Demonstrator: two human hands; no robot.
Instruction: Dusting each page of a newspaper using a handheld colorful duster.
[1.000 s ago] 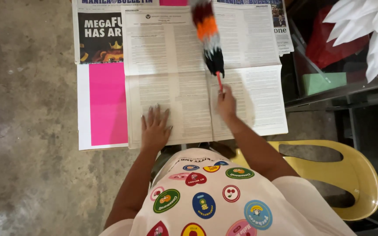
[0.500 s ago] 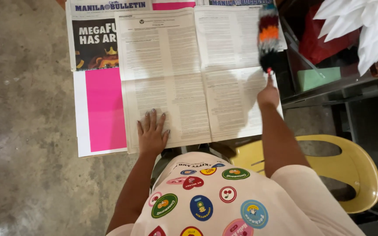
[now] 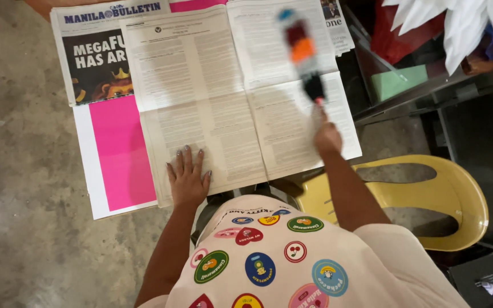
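Shirt: a pale short-sleeved shirt covered in round coloured patches (image 3: 269, 259) fills the bottom of the view, at 6 o'clock.
Seat: a yellow moulded plastic chair (image 3: 457, 199) sits at 4 o'clock, just beside the person's right arm.
Left hand: the left hand (image 3: 188, 178) lies flat, fingers spread wide, palm down on the near edge of the grey-printed open newspaper spread (image 3: 229, 97); it grips nothing, only presses the sheet down.
Right hand: the right hand (image 3: 327, 137), at 2 o'clock from the left hand, is closed round the thin red handle of a multicoloured feather-style duster (image 3: 303, 54); the handle's end is hidden inside the fist.
Duster position: its blurred black, orange and blue head is over the right-hand page, toward 12 o'clock from the fist; whether it touches the paper I cannot tell.
Duster handling: it looks light, with a soft, floppy head and a stiff, slim stem; the stem end, where the fist sits, is the sensible hold.
Paper handling: the sheets look thin, limp and easy to shift or tear, so a flat palm suits them better than a pinch.
Under layer: a bright pink printed sheet (image 3: 121, 154) shows at 10 o'clock, beneath the spread.
Floor: bare grey concrete floor (image 3: 18, 142) runs along 9 o'clock.
Far right: a pale green box (image 3: 397, 80) and white pointed paper shapes (image 3: 463, 28) lie at 1 o'clock.
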